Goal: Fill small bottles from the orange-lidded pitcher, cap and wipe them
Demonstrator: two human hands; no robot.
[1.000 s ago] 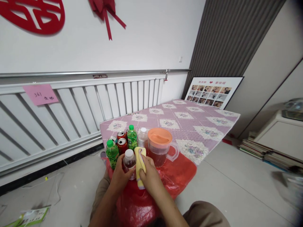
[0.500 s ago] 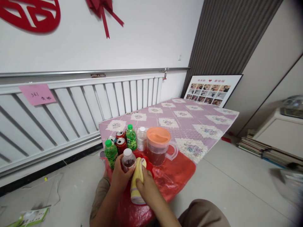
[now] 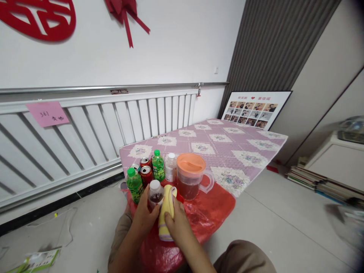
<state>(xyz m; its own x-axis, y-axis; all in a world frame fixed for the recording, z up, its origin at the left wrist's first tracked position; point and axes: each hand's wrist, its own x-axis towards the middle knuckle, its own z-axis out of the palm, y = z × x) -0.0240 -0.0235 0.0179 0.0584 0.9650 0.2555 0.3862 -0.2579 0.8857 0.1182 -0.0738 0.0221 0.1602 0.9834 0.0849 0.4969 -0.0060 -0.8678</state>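
Observation:
My left hand (image 3: 145, 212) is wrapped round a clear bottle (image 3: 156, 193) with a white cap and dark liquid inside. In my right hand (image 3: 178, 218) is a folded yellow cloth (image 3: 165, 223) with a purple edge, held against or right beside the bottle. A red dish (image 3: 179, 197) shows partly behind the cloth. Just past it stands a clear pitcher (image 3: 189, 187) with an orange lid and brownish liquid. To the left are green-capped bottles (image 3: 134, 185), red cans (image 3: 146, 175) and another white-capped bottle (image 3: 171, 168).
Red plastic sheeting (image 3: 210, 204) covers the near end of the table, over a purple flowered tablecloth (image 3: 224, 146). A white radiator (image 3: 136, 117) runs along the wall behind. A framed photo board (image 3: 253, 108) leans at the far end.
The bottle in my left hand has shifted slightly right and down. The yellow cloth has moved up a little along with my right hand.

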